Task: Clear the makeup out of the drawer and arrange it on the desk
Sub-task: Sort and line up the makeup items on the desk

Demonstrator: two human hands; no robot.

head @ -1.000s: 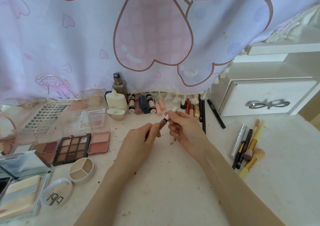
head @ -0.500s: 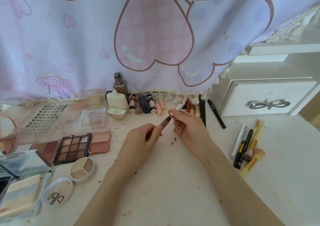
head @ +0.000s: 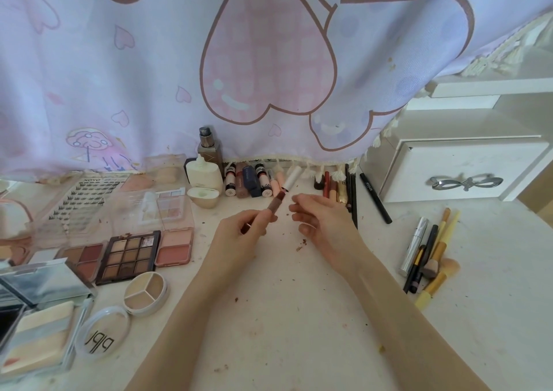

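Observation:
My left hand [head: 239,232] is closed around a brown lip tube [head: 274,205], which points up and away toward the back of the desk [head: 299,316]. The tube's white cap [head: 292,177] lies just beyond it, beside the row of lip tubes [head: 248,182] under the curtain hem. My right hand [head: 323,221] hovers to the right of the tube with fingers apart and nothing in them. The white drawer [head: 466,169] with a bow handle is closed at the right.
Eyeshadow and blush palettes [head: 131,256], a lash box [head: 80,199] and compacts [head: 145,293] fill the left side. Pencils [head: 350,193] lie behind my right hand. Brushes and mascara [head: 428,256] lie at the right. A pink-heart curtain [head: 269,61] hangs behind.
My right hand pulled the white cap off the brown tube, carried it back to the row of lip tubes and let go. The left hand kept hold of the tube.

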